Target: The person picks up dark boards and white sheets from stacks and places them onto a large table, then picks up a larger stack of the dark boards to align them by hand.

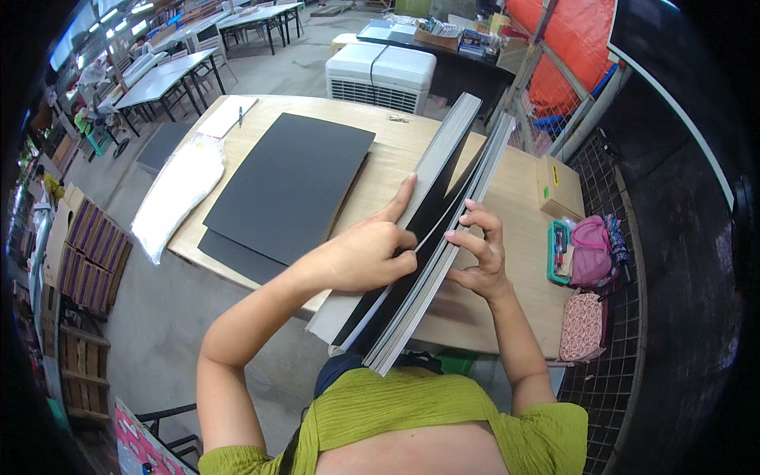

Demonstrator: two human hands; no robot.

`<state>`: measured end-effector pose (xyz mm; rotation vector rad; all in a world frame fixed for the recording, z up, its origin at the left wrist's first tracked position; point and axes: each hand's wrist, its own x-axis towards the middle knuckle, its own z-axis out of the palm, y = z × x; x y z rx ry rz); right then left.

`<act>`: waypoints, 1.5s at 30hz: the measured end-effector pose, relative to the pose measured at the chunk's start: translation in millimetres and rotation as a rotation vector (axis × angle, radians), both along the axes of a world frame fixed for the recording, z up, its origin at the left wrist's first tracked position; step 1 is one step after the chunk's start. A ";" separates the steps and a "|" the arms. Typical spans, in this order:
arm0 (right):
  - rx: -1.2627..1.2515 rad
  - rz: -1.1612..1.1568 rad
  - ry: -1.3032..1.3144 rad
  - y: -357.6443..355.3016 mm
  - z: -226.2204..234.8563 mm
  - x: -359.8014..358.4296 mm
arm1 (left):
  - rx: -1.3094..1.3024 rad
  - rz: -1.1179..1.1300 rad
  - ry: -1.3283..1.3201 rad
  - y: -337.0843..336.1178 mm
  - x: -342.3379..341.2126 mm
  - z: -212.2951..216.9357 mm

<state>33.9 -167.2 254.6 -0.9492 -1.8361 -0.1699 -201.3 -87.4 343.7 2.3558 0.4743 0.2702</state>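
A thick bundle of black boards with grey edges (495, 150) stands on its long edge, tilted, at the table's near side. It is parted into two wads, with a dark gap between them. My left hand (368, 249) lies across the left wad (443, 142), index finger stretched along its edge and the other fingers curled into the gap. On the right wad, my right hand (484, 249) has its fingertips pressed against the edges, the thumb lower down. Left of the bundle, a pile of black sheets (289, 182) lies flat, its lower sheets slightly askew.
A white plastic bag (182, 190) hangs over the wooden table's left edge, near a pen (241, 117). To the right are a cardboard box (559, 186), a teal tray of pens (559, 252), a pink bag (591, 249) and a patterned pouch (582, 326). An air cooler (380, 75) stands beyond.
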 end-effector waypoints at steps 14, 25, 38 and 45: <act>-0.009 0.010 0.024 -1.0 -1.9 -1.3 | 0.157 0.065 0.032 -5.9 -2.6 2.0; -0.009 0.023 0.007 5.1 -2.7 -3.3 | 0.097 0.003 0.016 2.4 -6.4 2.4; 0.013 0.022 0.001 4.2 -3.1 -2.4 | 0.119 0.102 -0.091 -5.0 -1.7 -2.9; 0.019 0.031 0.017 4.0 -6.9 -2.0 | 0.106 0.052 -0.002 -7.7 1.6 2.1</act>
